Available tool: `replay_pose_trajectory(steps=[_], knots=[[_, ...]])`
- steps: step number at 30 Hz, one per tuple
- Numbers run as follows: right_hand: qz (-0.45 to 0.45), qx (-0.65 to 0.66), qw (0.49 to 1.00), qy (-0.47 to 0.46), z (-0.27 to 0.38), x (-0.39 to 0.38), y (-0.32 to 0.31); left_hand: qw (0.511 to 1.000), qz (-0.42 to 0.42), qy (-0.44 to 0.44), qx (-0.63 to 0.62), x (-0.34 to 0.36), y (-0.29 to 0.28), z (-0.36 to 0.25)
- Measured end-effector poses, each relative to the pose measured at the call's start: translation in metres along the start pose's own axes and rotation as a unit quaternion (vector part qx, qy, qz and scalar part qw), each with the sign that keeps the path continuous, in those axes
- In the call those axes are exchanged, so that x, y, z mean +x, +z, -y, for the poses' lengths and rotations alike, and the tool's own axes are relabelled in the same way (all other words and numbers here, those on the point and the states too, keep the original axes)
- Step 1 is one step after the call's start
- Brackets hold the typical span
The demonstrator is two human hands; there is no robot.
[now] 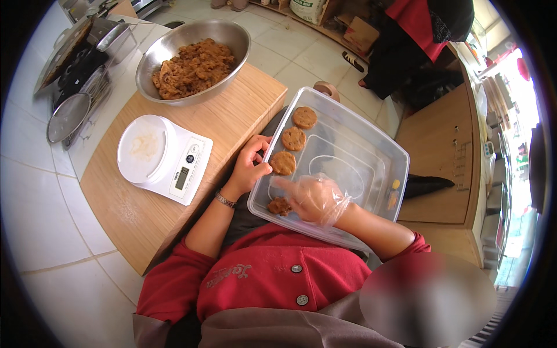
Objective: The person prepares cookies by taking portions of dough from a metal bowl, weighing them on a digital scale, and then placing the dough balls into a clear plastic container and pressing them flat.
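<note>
While the left hand (250,166) grips the left rim of a clear plastic container (371,153) mid-frame, the right, in a transparent glove (335,203), blurs over its lower left, so I cannot tell how those fingers bend. Three flat dough rounds (294,139) line the container's left side above a rough dough lump (278,206); whether fingers touch it is unclear. A person (386,64), upper right, is cut off by the frame.

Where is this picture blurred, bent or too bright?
Head view: glare burns out the far right side; the gloved right hand looks slightly smeared; a blurred oval covers the lower right. Also head view: the cabinet bows at its edges; the corners go black.
</note>
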State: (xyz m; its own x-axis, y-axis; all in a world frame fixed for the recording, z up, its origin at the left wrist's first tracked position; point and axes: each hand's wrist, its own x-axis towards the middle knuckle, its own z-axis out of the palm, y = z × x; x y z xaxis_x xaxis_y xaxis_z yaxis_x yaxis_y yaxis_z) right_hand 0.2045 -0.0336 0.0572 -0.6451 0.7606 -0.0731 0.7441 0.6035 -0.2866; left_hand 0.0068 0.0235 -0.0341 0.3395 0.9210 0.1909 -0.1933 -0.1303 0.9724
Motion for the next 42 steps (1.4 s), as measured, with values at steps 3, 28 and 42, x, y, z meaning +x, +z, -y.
replay_pose_trajectory(steps=[3,28,42], knots=[[-0.041,0.008,0.998,-0.053,0.004,0.008,0.002,1.000,-0.010,-0.004,0.008,0.002,0.001,-0.001],[0.058,0.062,0.966,-0.244,-0.017,0.003,0.036,1.000,-0.006,0.003,-0.001,0.003,0.003,-0.001],[-0.029,0.089,0.965,0.247,-0.086,-0.007,-0.017,1.000,0.005,0.003,-0.011,0.001,0.002,0.008]])
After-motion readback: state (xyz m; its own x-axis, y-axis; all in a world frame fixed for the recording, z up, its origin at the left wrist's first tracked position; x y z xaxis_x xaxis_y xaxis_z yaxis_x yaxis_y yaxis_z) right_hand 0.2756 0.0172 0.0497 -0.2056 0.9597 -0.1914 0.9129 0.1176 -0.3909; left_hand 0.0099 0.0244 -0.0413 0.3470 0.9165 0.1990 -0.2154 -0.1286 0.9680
